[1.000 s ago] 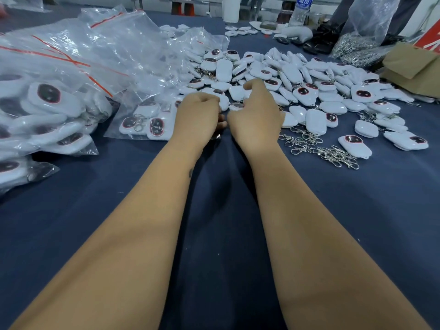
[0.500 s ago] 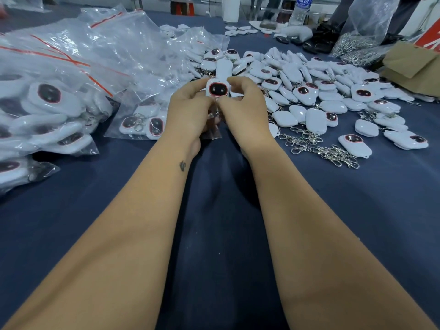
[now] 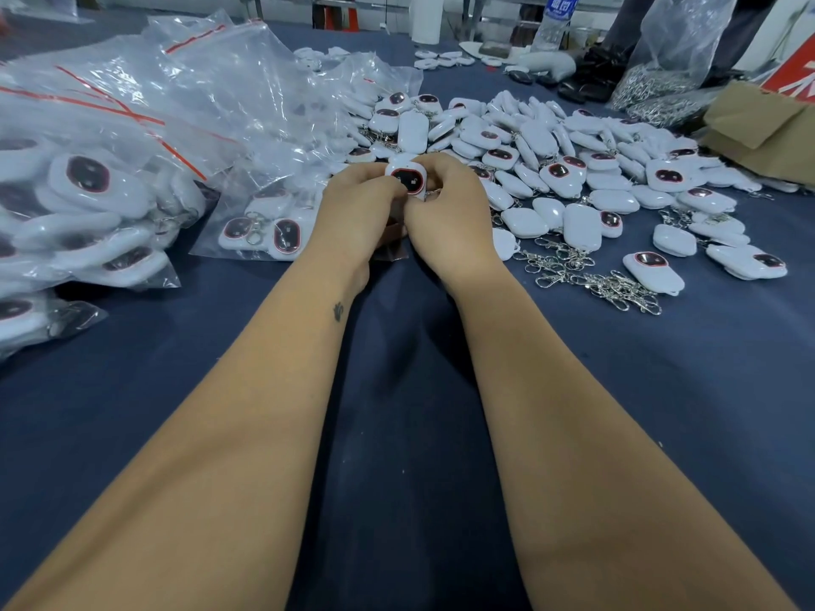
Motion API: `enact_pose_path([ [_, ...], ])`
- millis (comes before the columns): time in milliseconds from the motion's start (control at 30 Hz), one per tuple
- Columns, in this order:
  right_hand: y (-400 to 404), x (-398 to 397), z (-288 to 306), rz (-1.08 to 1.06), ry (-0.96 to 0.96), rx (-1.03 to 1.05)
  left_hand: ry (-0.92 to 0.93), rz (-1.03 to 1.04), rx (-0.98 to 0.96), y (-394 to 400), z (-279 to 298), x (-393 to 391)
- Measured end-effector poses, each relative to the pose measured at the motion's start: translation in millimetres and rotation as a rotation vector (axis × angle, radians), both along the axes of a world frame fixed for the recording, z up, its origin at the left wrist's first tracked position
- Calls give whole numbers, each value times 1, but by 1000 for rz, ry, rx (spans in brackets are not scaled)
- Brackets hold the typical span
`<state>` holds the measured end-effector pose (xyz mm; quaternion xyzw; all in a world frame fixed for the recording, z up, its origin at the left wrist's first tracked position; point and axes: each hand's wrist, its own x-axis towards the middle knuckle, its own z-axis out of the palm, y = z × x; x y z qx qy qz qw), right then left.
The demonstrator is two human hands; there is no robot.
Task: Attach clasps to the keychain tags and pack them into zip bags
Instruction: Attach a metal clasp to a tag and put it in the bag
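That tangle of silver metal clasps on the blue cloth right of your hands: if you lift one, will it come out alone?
Probably not. The silver metal clasps lie hooked and chained together in a loose heap, so pulling one would likely drag others along. They look floppy, not stiff, and should drape. On the dark blue cloth they seem unlikely to slide or roll.

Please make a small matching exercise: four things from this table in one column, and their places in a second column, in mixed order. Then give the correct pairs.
Things:
1. held tag
2. loose clasps
3. packed zip bags
4. cardboard box

Places:
A. far right edge of the table
B. piled at the left
C. between the left hand and right hand
D. on the blue cloth, right of the hands

Pairs: 1-C, 2-D, 3-B, 4-A
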<state>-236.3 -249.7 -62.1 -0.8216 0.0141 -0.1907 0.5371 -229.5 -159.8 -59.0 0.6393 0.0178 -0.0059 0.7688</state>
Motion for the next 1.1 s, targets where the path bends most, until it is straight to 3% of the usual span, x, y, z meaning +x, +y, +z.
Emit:
enact_pose_path([
  [700,0,-1,-3,-6,49,-78,-17,0,74,0,-2,-1],
  [1100,0,-1,0,3,41,147,-29,-20,-14,2,-2,-4],
])
